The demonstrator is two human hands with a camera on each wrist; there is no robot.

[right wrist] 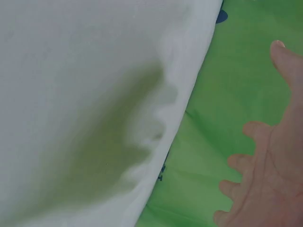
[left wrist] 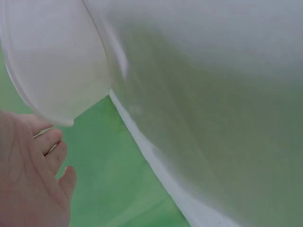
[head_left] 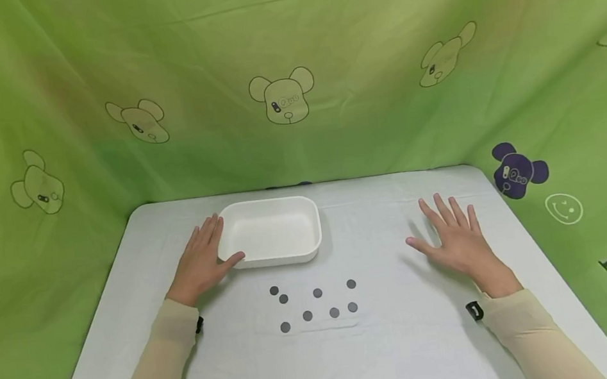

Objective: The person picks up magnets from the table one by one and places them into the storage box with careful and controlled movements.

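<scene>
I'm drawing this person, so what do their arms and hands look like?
The sleeves are long, plain and beige. A small black piece shows near the end of each. The left hand and right hand are bare, without gloves.

On the white-covered table [head_left: 401, 344], I note a white rectangular tray [head_left: 273, 231] toward the back; eight grey discs [head_left: 317, 293] lie scattered nearer me.
</scene>
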